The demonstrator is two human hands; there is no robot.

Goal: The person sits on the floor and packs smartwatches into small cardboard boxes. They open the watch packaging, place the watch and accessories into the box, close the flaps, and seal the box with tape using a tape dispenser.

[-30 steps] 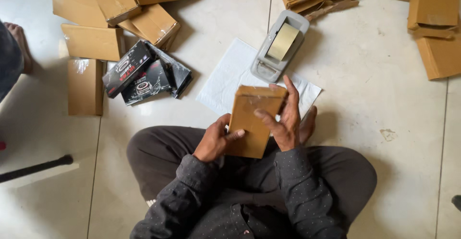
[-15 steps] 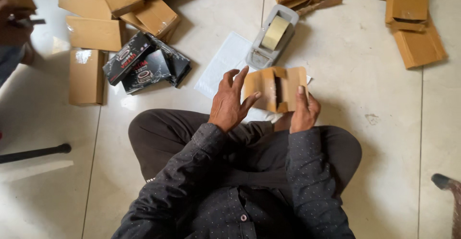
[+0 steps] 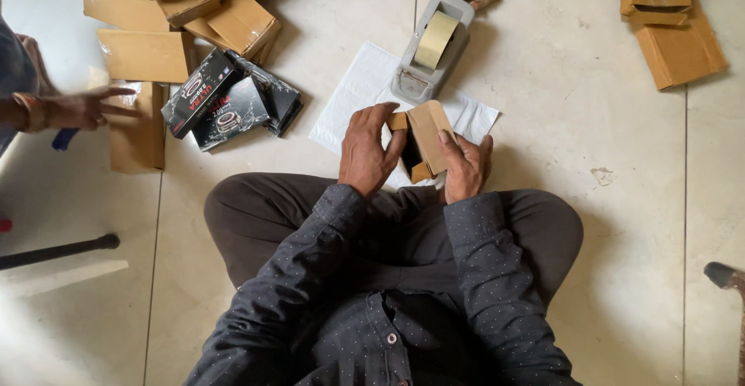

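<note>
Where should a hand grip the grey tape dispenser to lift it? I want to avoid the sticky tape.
Grip the tape dispenser across its grey side walls, probably near the low front end, coming from above. The roll sits exposed in the middle, so flat sides look like the safer hold. Both hands hold a cardboard box.

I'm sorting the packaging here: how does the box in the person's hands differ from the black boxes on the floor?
The held box is plain brown cardboard; the black boxes are glossy and printed. The held box is gripped by the left hand and right hand with a flap open; the black boxes lie shut on the floor, untouched. Both are small and rectangular.
</note>
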